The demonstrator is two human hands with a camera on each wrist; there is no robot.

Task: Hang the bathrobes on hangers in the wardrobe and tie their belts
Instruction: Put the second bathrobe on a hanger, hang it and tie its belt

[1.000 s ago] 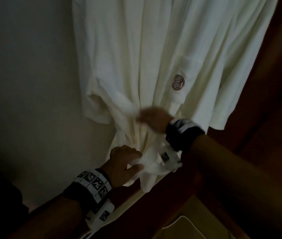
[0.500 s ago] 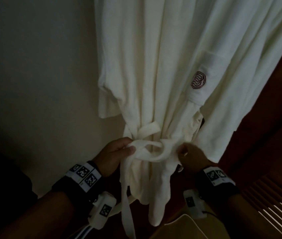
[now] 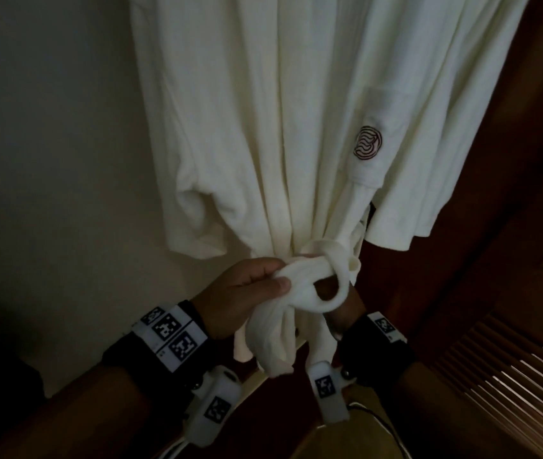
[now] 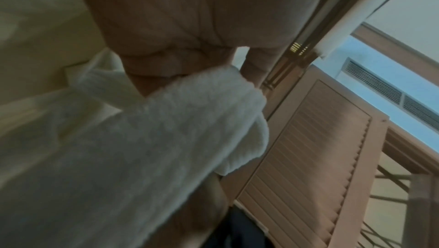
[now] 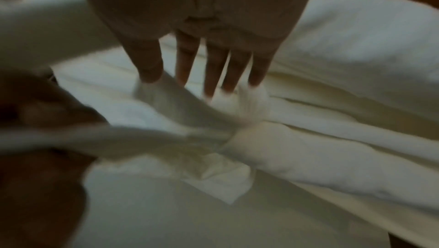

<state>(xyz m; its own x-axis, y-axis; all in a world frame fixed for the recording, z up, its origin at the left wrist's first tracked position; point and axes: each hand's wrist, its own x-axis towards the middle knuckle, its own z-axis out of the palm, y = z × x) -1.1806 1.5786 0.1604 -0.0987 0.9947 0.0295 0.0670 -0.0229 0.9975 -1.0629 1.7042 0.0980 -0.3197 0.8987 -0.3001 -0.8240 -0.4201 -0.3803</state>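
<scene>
Bathrobe (image 3: pixel 263 127) hangs; left hand (image 3: pixel 240 293) grip pinches belt (image 3: pixel 310 276) loop, right hand (image 5: pixel 204 26) grip released, straight fingers (image 5: pixel 213 71) touching knot.

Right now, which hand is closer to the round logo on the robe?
Right. The right hand sits behind the belt knot, almost straight below the logo. The left hand pinches the belt further to the left, lower and farther away.

Bare wall (image 3: pixel 48 144) left of robe (image 3: pixel 263 111): open room there. Wood frame (image 3: pixel 512 193) and louvred door (image 3: pixel 512 376) close on right, tight gap. Belt (image 3: pixel 313 279) loop open, right hand (image 3: pixel 346 306) behind it. Left hand (image 3: pixel 243 296) blocks loop's left side.
</scene>
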